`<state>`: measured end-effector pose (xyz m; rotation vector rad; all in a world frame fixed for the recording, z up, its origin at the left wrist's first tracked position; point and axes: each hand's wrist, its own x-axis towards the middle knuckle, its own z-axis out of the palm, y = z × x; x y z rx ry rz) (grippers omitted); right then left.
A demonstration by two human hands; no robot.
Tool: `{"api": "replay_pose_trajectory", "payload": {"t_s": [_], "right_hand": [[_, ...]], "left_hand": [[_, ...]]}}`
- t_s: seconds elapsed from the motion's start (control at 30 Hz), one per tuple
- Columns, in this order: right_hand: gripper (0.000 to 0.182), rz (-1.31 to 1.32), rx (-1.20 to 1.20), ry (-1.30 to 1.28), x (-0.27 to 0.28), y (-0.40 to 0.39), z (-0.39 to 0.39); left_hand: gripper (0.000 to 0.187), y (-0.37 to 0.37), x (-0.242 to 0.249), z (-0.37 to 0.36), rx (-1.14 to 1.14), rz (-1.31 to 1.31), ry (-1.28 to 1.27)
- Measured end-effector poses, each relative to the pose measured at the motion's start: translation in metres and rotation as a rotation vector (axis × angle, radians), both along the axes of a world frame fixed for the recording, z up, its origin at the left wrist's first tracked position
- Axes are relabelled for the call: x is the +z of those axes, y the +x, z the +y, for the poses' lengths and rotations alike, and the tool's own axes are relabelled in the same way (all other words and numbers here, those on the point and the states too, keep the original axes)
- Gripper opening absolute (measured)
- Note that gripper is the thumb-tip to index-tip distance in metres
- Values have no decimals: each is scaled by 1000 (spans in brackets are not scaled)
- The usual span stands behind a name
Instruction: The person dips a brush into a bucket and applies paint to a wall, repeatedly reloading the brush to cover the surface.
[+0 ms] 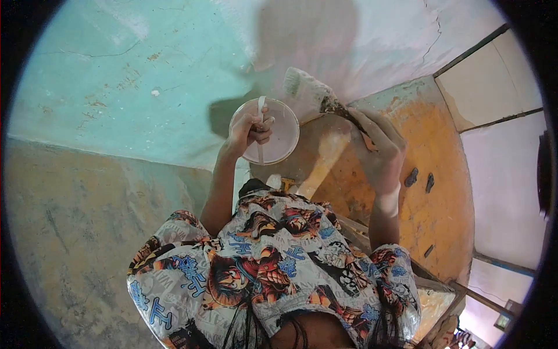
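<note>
A wall (133, 75), turquoise at the left and washed in paler tones toward the right, fills the upper part of the view, with cracks, chipped spots and a person's dark shadow (308, 29) across it. Next in size comes a stained grey-brown surface (87, 232) at the lower left, then a worn orange floor (442, 221) at the right. The person's printed shirt (273, 256) spreads along the bottom. Above it sits the round, pale bucket (282, 136), held up near the wall with its open top in view. The right grip (381, 148) is closed around the handle of a broad brush (311, 87), whose whitish bristles point toward the wall; whether they touch it, I cannot tell. The left grip (251, 132) is clenched on the bucket's strap-like handle (261, 107). Smallest are two dark slippers (411, 177), lying near each other on the orange floor.
</note>
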<state>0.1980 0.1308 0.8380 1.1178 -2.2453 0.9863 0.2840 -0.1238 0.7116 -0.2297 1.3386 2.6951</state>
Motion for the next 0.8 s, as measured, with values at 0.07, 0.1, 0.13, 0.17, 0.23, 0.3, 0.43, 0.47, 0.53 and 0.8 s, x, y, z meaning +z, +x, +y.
{"api": "replay_pose_trajectory", "payload": {"t_s": [0.07,0.1,0.13,0.17,0.23,0.3,0.43,0.47,0.53,0.8], "right_hand": [[22,10,-4,2,1,1,2],[22,15,-6,5,0,1,4],[22,-13,-11,2,-1,2,4],[22,-42,-16,0,-5,5,4],[22,-140,-16,33,-18,10,4],[24,-278,-9,99,-41,15,3],[33,-257,99,325,-105,10,-7],[35,-230,115,351,-116,11,-10],[38,-203,133,371,-121,9,-13],[27,-215,122,234,-119,17,-12]], "left_hand": [[31,-1,-7,0,-35,60,37],[32,-2,-9,1,-45,75,31],[32,-3,-8,1,-54,95,24],[33,-3,-7,2,-64,113,19],[34,-4,-2,5,-57,102,-8],[35,-5,-1,5,-69,105,-4],[33,-5,-5,5,-79,103,33],[32,-5,-4,5,-67,94,32],[22,-3,6,5,-49,84,71],[19,10,5,0,64,7,53]]}}
